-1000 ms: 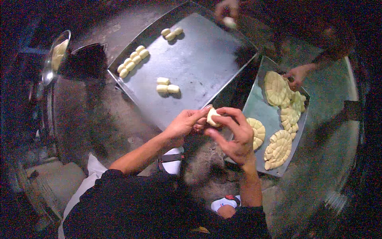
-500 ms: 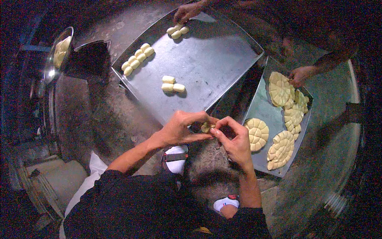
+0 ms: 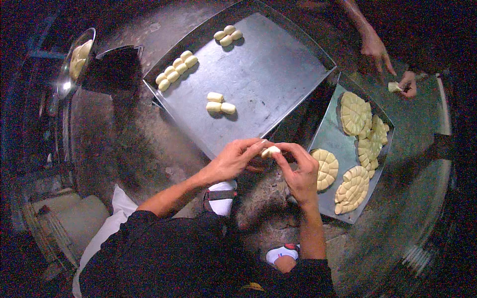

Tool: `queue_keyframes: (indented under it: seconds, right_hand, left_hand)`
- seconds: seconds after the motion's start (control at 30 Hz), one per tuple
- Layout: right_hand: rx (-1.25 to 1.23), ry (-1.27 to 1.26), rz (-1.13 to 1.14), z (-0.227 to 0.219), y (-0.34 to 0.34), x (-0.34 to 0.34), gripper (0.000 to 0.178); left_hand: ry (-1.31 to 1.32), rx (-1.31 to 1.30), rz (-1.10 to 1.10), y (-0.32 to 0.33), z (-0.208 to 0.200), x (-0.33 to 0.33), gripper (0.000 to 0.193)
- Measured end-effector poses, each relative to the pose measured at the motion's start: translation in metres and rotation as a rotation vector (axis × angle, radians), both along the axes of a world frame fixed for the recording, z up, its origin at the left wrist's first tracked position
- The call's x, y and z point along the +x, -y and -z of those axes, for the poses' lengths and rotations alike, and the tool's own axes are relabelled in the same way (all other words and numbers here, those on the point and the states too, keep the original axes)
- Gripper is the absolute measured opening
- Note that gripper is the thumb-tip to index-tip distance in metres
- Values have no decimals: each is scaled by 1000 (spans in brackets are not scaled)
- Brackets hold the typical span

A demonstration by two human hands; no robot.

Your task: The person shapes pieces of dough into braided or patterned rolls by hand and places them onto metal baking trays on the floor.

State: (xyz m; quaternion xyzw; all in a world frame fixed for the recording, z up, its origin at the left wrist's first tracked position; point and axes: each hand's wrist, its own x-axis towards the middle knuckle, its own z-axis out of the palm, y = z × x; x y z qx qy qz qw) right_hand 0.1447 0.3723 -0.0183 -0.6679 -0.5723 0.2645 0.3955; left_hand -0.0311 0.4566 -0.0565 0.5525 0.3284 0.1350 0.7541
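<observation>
Cream-coloured, small dough lump (image 3: pixel 270 152): fingers of the bare left hand (image 3: pixel 232 158) and bare right hand (image 3: pixel 301 173) pinch it.

We now count four dough rolls (image 3: pixel 226 41) in the far cluster, up from three. Co-worker hands (image 3: pixel 377 52) have left the large tray (image 3: pixel 271 69) and smaller tray (image 3: pixel 328 119), one now holding a dough piece (image 3: pixel 394 87) beyond them; the finger loop of our left hand (image 3: pixel 231 162) has narrowed.
</observation>
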Motion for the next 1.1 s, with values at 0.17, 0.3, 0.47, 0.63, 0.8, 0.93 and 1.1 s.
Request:
queue_keyframes:
  seconds: [0.17, 0.3, 0.47, 0.63, 0.8, 0.93, 1.1]
  right_hand:
    - [-2, -120, -277, 8, 4, 10, 17]
    - [-217, -336, -125, 4, 0, -2, 10]
    - [-125, -5, -213, 12, -6, -7, 14]
    - [151, 345, -203, 7, -10, -35, 32]
    - [157, 464, -393, 29, -33, -60, 43]
    - [-288, 60, -375, 37, -97, -39, 30]
    - [-36, -95, -206, 124, -167, -31, 25]
  left_hand:
    - [44, -341, 36, -16, -1, -5, 37]
    - [22, 324, 171, -13, -17, -9, 43]
    - [-18, 382, 116, -11, 2, -13, 39]
    - [19, -232, -144, -24, 30, -23, 32]
    - [73, -48, -336, -34, 40, -43, 32]
    - [-86, 381, -250, -56, 25, -39, 42]
    - [-566, 501, -98, -107, 2, -48, 38]
